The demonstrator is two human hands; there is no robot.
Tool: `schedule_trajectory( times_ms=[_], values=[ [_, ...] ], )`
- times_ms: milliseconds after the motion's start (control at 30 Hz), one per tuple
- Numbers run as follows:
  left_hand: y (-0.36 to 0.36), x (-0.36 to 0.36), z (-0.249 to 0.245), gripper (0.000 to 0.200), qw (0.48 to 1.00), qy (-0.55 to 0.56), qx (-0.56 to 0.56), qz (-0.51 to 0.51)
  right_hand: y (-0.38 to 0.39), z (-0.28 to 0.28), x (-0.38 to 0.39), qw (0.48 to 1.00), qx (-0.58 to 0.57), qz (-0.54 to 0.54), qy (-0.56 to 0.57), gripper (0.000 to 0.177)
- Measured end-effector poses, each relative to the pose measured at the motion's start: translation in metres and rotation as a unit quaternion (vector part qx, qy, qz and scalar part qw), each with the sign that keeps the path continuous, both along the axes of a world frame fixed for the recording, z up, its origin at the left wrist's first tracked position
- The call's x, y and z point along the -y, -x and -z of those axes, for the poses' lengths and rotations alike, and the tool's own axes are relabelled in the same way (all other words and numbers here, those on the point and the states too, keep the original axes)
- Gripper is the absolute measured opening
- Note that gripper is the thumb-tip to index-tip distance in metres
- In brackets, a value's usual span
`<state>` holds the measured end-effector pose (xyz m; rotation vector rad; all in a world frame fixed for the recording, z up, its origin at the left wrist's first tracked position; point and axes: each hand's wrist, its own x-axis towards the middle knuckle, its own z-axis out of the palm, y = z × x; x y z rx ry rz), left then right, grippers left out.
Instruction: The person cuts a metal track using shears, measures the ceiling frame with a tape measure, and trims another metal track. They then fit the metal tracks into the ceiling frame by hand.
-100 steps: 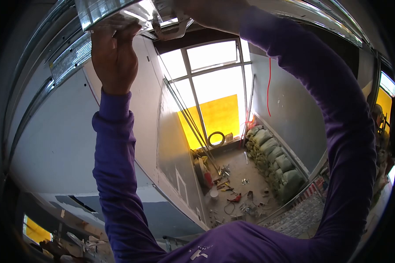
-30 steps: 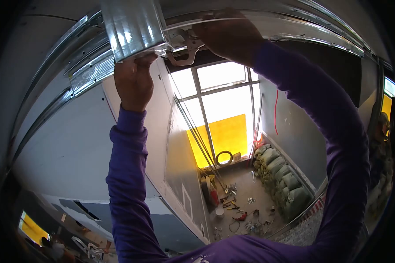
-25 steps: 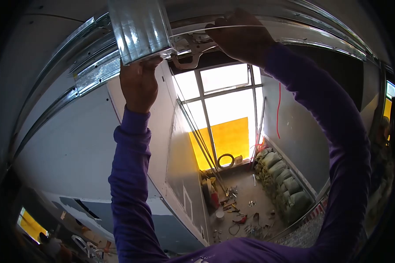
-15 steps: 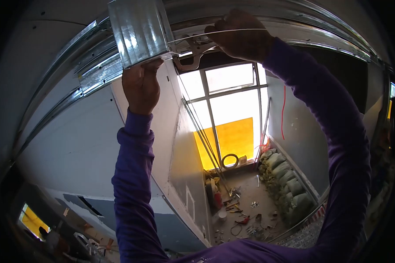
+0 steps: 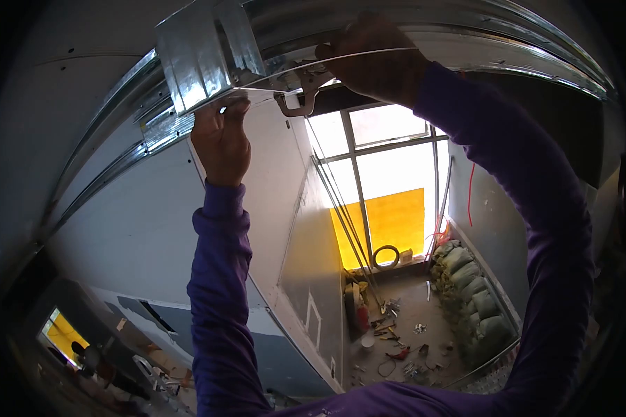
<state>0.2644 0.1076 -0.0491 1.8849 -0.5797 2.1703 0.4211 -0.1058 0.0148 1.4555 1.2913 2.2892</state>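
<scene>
Overhead at the top left hangs a shiny metal channel piece (image 5: 195, 59). My left hand (image 5: 221, 142) is raised under its lower edge, with fingers closed against it. My right hand (image 5: 375, 59) is wrapped round the handles of a metal locking clamp (image 5: 300, 101), whose curved jaw sits just right of the channel piece. A thin pale wire or rod (image 5: 355, 54) crosses in front of my right hand. Long metal rails (image 5: 466, 42) run along the ceiling behind both hands. The fingertips of my right hand are dark and partly hidden.
Below are a window with a yellow panel (image 5: 395, 221), thin rods (image 5: 344, 215) leaning beside it, and a coiled ring (image 5: 386, 256). Stacked green bags (image 5: 476, 292) line the right wall. Tools and scraps (image 5: 400, 353) lie on the floor. A pale wall panel (image 5: 139, 236) stands left.
The channel piece has tilted and shifted slightly left, showing more of its side. Both hands stay close to it. The room below has moved rightward in view.
</scene>
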Motion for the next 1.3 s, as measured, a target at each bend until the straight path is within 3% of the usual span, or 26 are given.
schedule_trajectory(
  times_ms=[33,100,167,233,333,433,667,733,800,833,867,900,967,1000,1033,1100,1200,1300],
  values=[
    [0.002,0.004,0.001,0.02,1.0,0.008,0.0,-0.009,0.013,0.005,0.004,0.997,-0.011,0.068,-0.019,0.018],
    [0.001,0.008,0.002,0.017,0.998,0.044,-0.014,0.042,0.046,0.008,0.017,0.981,-0.196,0.01,0.004,0.03],
    [0.004,0.009,0.004,0.018,0.996,0.05,-0.023,0.068,0.036,0.011,0.015,0.981,-0.194,-0.018,0.003,0.036],
    [0.007,0.008,0.003,0.02,0.997,0.027,-0.029,0.069,-0.012,0.017,0.002,0.999,-0.006,-0.016,-0.031,0.039],
    [0.015,0.012,0.003,0.018,0.996,0.043,-0.06,0.045,0.037,0.012,0.029,0.999,0.007,0.037,0.029,0.025],
    [0.014,0.014,0.004,0.016,0.994,0.025,-0.054,0.095,0.03,0.016,0.026,0.999,0.039,0.005,-0.023,0.024],
    [0.01,0.008,0.008,0.012,0.989,-0.007,-0.041,0.14,0.026,0.026,0.03,0.998,0.051,-0.012,-0.037,0.045],
    [0.015,0.003,0.009,0.007,0.999,-0.017,-0.023,-0.021,0.01,0.029,0.027,0.996,0.055,-0.062,-0.034,0.057],
    [0.016,0.006,0.011,0.011,0.996,-0.06,0.005,-0.072,0.016,0.036,0.021,0.996,-0.069,0.006,-0.057,0.067],
    [0.015,-0.002,0.01,0.018,0.981,-0.096,0.011,-0.166,0.018,0.038,0.021,0.995,-0.072,0.005,-0.071,0.063],
    [0.009,0.001,0.01,0.017,0.999,-0.025,-0.02,-0.009,0.015,0.037,0.022,0.995,-0.056,0.014,-0.078,0.065],
    [0.013,-0.005,0.007,0.037,0.979,-0.128,-0.006,-0.161,0.013,0.036,0.024,0.995,-0.04,0.022,-0.085,0.066],
    [0.0,-0.013,0.01,0.033,0.995,-0.072,-0.039,-0.057,0.005,0.041,0.023,0.996,-0.02,0.009,-0.09,0.062],
    [-0.002,-0.01,0.002,0.048,0.978,-0.184,0.088,0.044,0.0,0.047,0.023,0.996,-0.011,-0.001,-0.09,0.06],
    [-0.003,-0.01,0.009,0.067,0.979,-0.149,0.031,0.138,-0.004,0.056,0.024,0.996,-0.007,-0.021,-0.09,0.058],
    [0.018,-0.01,0.035,0.084,1.0,-0.008,-0.011,-0.019,-0.011,0.076,0.026,0.993,-0.006,-0.082,-0.089,0.055],
    [0.039,-0.015,0.101,0.072,0.997,0.072,0.003,-0.033,-0.016,0.123,0.038,0.969,-0.021,-0.222,-0.103,0.051],
    [0.064,-0.02,0.228,0.058,0.986,0.159,-0.025,-0.034,-0.015,0.218,0.045,0.915,-0.093,-0.384,-0.083,0.048]
  ],
)
